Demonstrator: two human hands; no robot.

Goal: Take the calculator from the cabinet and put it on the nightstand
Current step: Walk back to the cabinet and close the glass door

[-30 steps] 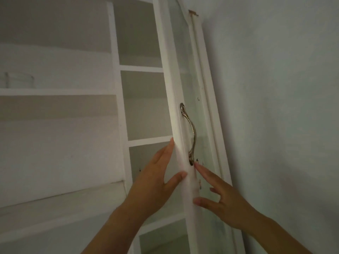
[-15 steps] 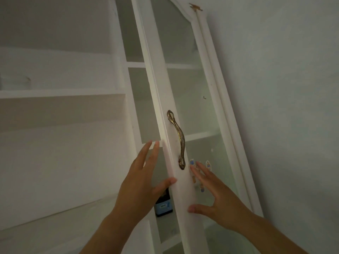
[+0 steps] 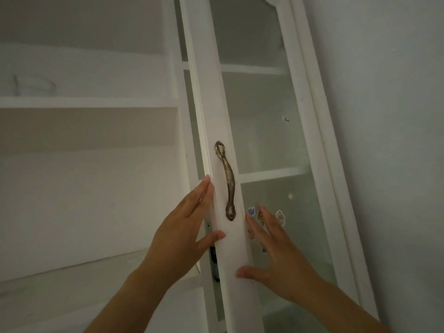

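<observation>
A white cabinet door (image 3: 216, 121) with a glass pane and a brass handle (image 3: 227, 181) stands slightly ajar in front of me. My left hand (image 3: 185, 234) holds its left edge, fingers along the edge and thumb on the front face. My right hand (image 3: 276, 255) lies flat with spread fingers on the frame and glass just right of the handle. A dark object with a blue patch (image 3: 214, 263) shows in the narrow gap behind the door edge; I cannot tell whether it is the calculator. No nightstand is in view.
Open white shelves (image 3: 86, 102) fill the left side of the cabinet. Small colourful stickers (image 3: 280, 217) sit on the glass by my right fingers. A bare pale wall (image 3: 389, 140) runs along the right of the cabinet frame.
The door has swung from edge-on toward the cabinet front, so its glass now faces me and the gap has narrowed. Both hands moved with it, staying on the door.
</observation>
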